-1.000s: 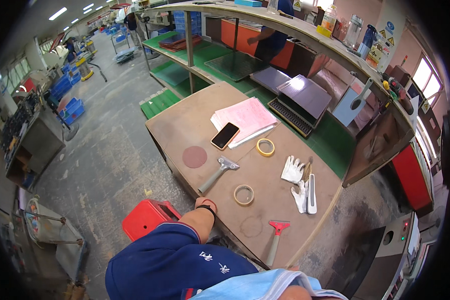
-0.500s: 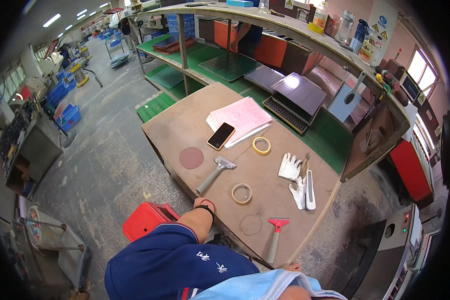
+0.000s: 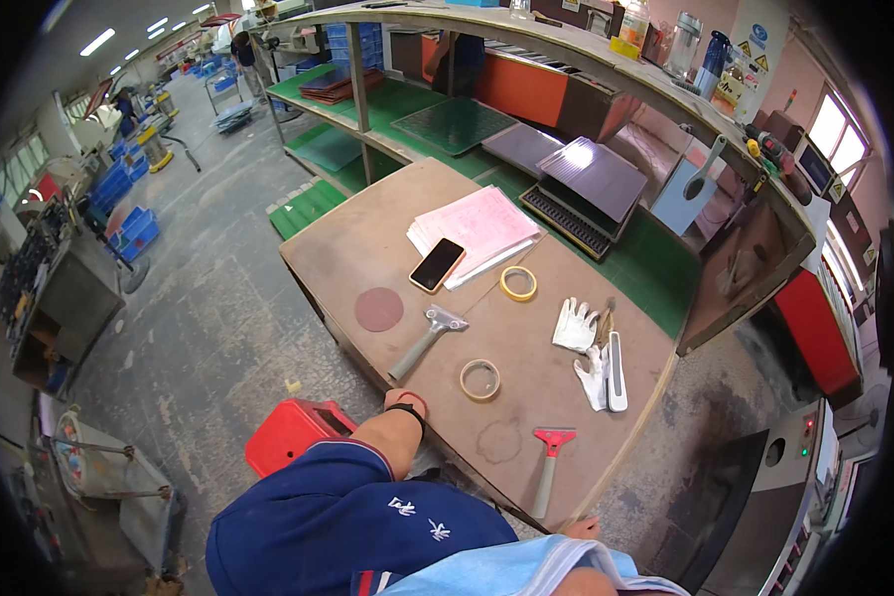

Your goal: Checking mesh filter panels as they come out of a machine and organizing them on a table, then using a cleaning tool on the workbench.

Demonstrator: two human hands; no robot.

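My left hand (image 3: pixel 404 398), with dark and red bands at its wrist, rests at the table's left edge; its fingers are mostly hidden. Only a small part of my right hand (image 3: pixel 583 528) shows at the table's near right corner, its grip unclear. Closest to the left hand lies a scraper with a grey handle and metal head (image 3: pixel 429 340). A red-headed scraper (image 3: pixel 546 472) lies near the right hand. Between them on the brown table (image 3: pixel 367 253) are a tan tape roll (image 3: pixel 480 379) and a round stain.
Farther back lie a reddish-brown disc (image 3: pixel 378 309), a phone (image 3: pixel 437 265), pink papers (image 3: pixel 477 228), a yellow tape roll (image 3: pixel 518 283), white gloves (image 3: pixel 575 326) and a white-handled tool (image 3: pixel 616 372). Green shelving (image 3: pixel 655 283) borders the far side. A red stool (image 3: pixel 288 437) stands left.
The view has shifted very slightly. Both hands stay at the table's edges, and the things on the table lie as before.
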